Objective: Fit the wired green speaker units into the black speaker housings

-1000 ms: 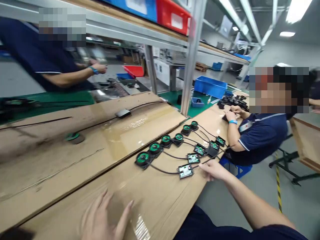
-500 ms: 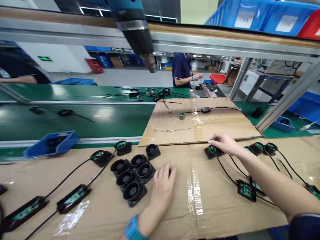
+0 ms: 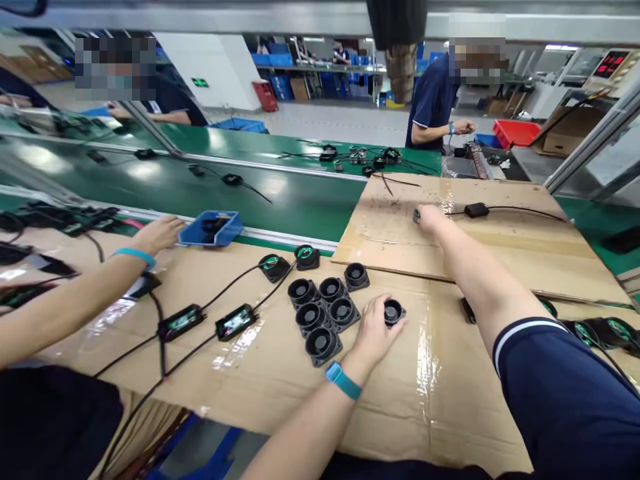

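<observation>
My left hand, with a teal band at the wrist, curls its thumb and fingers around a small black fan housing that rests on the cardboard. To its left several more black fan housings stand in a tight cluster. My right hand reaches over the raised cardboard sheet and pinches a small round motor part with a bit of green showing; the fingers partly hide it. A cable leads from beside that hand to a small black box.
A co-worker's hand is at a blue bin on the left. Wired fans and open boxes with circuit boards lie nearby. Above hangs a power screwdriver. Another person works beyond the green conveyor.
My right hand has left the wired fan on the right and moved forward to the round motor part. My left hand's fan housing now shows clearly. The view has swung left; a co-worker's arm appears.
</observation>
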